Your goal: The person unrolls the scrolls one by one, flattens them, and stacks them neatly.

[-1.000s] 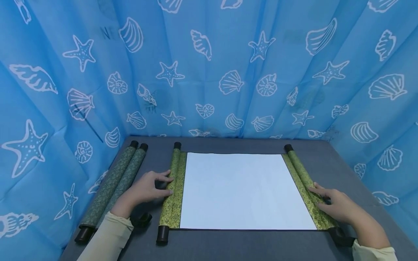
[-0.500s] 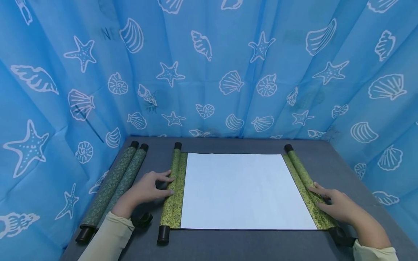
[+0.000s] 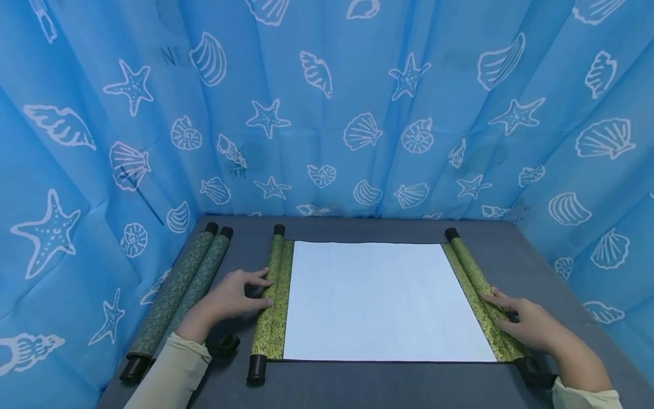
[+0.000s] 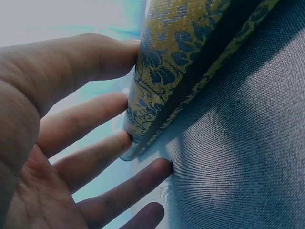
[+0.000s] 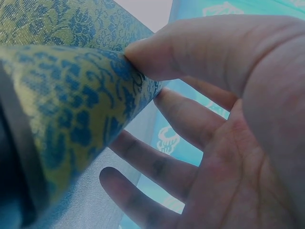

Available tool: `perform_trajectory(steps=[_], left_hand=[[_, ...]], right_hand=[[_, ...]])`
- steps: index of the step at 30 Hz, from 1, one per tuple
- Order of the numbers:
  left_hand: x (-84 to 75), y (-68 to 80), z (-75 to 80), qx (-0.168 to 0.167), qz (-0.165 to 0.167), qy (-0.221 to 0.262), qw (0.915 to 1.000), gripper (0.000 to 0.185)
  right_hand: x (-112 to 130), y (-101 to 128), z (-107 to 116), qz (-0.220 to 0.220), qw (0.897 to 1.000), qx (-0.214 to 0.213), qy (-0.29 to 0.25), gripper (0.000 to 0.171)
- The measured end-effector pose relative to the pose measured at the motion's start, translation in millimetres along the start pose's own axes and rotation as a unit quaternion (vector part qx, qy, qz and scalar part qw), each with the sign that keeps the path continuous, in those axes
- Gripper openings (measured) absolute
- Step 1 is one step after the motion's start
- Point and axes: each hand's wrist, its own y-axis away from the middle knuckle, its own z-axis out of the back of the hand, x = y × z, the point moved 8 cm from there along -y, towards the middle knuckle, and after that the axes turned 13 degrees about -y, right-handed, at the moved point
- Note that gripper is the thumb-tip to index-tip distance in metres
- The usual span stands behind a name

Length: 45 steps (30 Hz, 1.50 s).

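A scroll lies unrolled on the dark grey table, its white sheet blank. Yellow-green patterned rollers with black end caps border it on both sides. My left hand rests against the left roller. In the left wrist view the thumb lies on the roller and the straight fingers touch its side. My right hand rests on the right roller. In the right wrist view the thumb tip touches the roller with the other fingers spread.
Two dark green rolled scrolls lie side by side along the table's left edge. A blue curtain printed with shells and starfish closes in the back and both sides. Bare table runs in front of the sheet.
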Motion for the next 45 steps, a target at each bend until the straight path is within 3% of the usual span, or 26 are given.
perform_trajectory(steps=[10,30,45], left_hand=[[-1.5,1.1,1.3,-0.004,-0.002,-0.006,1.0000,0.051],[-2.5,1.8,0.4,-0.006,-0.003,-0.017,0.9998,0.052],[-4.9,2.7,-1.1,-0.009,0.020,-0.030,0.9993,0.047]], right_hand=[[1.7,2.1,-0.2,0.012,1.000,-0.004,-0.011,0.063],[2.4,2.4,-2.0,-0.006,1.000,-0.002,-0.015,0.062],[6.1,4.4,-3.4,0.003,1.000,-0.013,-0.002,0.060]])
